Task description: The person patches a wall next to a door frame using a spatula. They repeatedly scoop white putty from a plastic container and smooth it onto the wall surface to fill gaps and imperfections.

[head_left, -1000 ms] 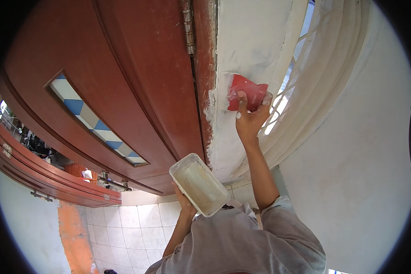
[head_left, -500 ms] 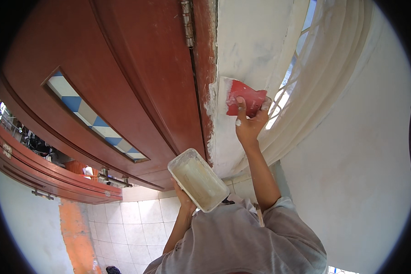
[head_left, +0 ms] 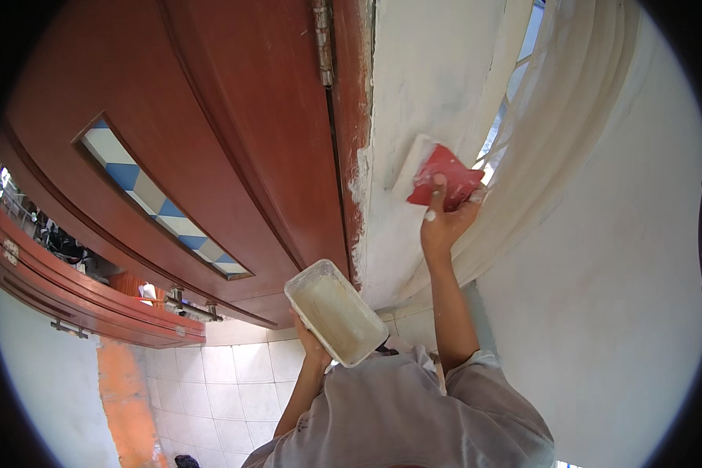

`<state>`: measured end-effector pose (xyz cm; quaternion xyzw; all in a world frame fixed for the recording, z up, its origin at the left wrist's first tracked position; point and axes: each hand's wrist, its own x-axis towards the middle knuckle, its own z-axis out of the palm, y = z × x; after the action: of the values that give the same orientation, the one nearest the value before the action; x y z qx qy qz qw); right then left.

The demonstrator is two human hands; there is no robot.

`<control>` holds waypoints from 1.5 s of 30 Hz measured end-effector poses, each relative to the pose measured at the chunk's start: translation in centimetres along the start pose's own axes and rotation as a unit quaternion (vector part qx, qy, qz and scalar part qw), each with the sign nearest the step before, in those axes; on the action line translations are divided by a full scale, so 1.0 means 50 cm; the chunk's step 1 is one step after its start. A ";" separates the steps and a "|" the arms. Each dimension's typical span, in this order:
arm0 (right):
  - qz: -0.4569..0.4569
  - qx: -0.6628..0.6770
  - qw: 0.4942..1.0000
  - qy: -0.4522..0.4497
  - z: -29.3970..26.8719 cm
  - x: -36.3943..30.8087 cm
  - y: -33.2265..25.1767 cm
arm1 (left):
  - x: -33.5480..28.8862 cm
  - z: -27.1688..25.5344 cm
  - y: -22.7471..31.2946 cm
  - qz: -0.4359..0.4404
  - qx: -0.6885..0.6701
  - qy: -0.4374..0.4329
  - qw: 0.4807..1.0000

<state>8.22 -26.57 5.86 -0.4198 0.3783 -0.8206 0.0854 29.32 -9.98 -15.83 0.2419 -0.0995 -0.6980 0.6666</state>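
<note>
My right hand grips a red putty scraper, thumb on its near face and fingers hidden behind. White paste coats the scraper's left edge, which lies against the white wall strip between the door frame and the curtain. Lower down, my left hand holds a pale rectangular plastic tub by its left side. A thin smear of whitish paste lines the tub's inside. Most of my left fingers are hidden under it.
A red-brown wooden door with a metal hinge fills the left. Its frame edge carries white smears. A sheer curtain hangs over a window at right. White floor tiles lie below, near an orange wall patch.
My right hand has moved the scraper right and slightly down across the wall strip, tilting it. The tub in my left hand has barely shifted.
</note>
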 end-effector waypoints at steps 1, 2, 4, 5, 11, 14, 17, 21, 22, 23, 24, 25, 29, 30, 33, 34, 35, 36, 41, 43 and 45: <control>-0.008 -0.026 0.999 -0.030 0.004 -0.005 -0.001 | 0.001 0.019 0.003 -0.004 -0.015 -0.029 0.999; -0.010 -0.023 0.999 -0.030 0.013 -0.007 -0.005 | -0.006 0.054 0.009 -0.009 -0.020 0.017 1.000; 0.013 0.061 0.993 -0.101 0.033 -0.013 -0.021 | -0.003 0.063 0.010 -0.013 -0.025 0.062 0.998; 0.007 0.048 0.995 -0.091 0.047 -0.007 -0.028 | -0.004 0.058 0.011 -0.014 -0.026 0.070 0.997; -0.043 -0.005 0.996 -0.082 0.062 0.021 0.017 | -0.004 0.030 0.004 -0.010 -0.013 0.065 0.998; -0.041 -0.039 0.998 -0.042 0.033 0.038 0.024 | -0.005 0.037 0.002 -0.009 -0.018 0.065 0.998; -0.009 -0.020 1.000 -0.003 0.015 0.041 0.004 | -0.005 0.058 0.003 -0.009 -0.029 0.061 0.998; -0.013 0.001 1.000 -0.028 0.003 0.020 -0.004 | -0.009 0.080 0.002 -0.007 -0.036 0.058 0.998; -0.023 -0.014 0.998 -0.058 0.007 0.009 -0.007 | -0.010 0.080 0.002 -0.010 -0.038 0.055 0.998; -0.025 0.020 0.997 -0.070 0.017 -0.003 -0.009 | -0.009 0.073 0.000 -0.012 -0.035 0.053 0.998; -0.023 0.019 0.997 -0.069 0.026 -0.013 -0.007 | -0.008 0.064 -0.003 -0.013 -0.030 0.051 0.998; -0.021 0.014 0.996 -0.084 0.034 -0.023 -0.002 | -0.006 0.055 -0.005 -0.013 -0.023 0.049 0.998; -0.040 -0.044 0.994 -0.089 0.034 -0.015 0.041 | -0.001 0.025 -0.011 -0.015 -0.007 0.035 0.999; -0.058 -0.078 0.992 -0.077 0.026 -0.006 0.048 | 0.000 0.020 -0.013 -0.016 -0.004 0.030 0.999; -0.048 -0.075 0.995 -0.052 0.001 0.019 0.063 | -0.003 0.001 -0.017 -0.013 0.002 0.021 1.000; -0.036 -0.073 0.996 -0.027 -0.003 0.023 0.057 | -0.006 0.003 -0.016 -0.010 0.009 0.026 1.000; -0.011 -0.044 0.999 -0.016 -0.010 0.025 0.041 | -0.009 0.005 -0.015 -0.008 0.018 0.030 0.999; -0.009 -0.044 0.999 -0.019 -0.014 0.022 0.034 | -0.014 0.008 -0.014 0.005 0.052 0.052 0.997; -0.015 -0.013 0.999 -0.038 -0.022 -0.037 0.043 | -0.013 -0.014 -0.018 0.008 0.029 0.054 0.998; 0.028 0.012 0.995 -0.097 -0.005 -0.070 0.022 | -0.013 -0.018 -0.018 0.001 0.026 0.050 0.998; 0.033 -0.005 0.994 -0.102 -0.001 -0.082 0.058 | -0.009 -0.026 -0.022 0.000 0.025 0.062 0.998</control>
<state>10.29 -26.67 1.27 -0.4888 0.3849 -0.7687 0.1481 28.98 -9.18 -17.38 0.3009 -0.0753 -0.6788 0.6656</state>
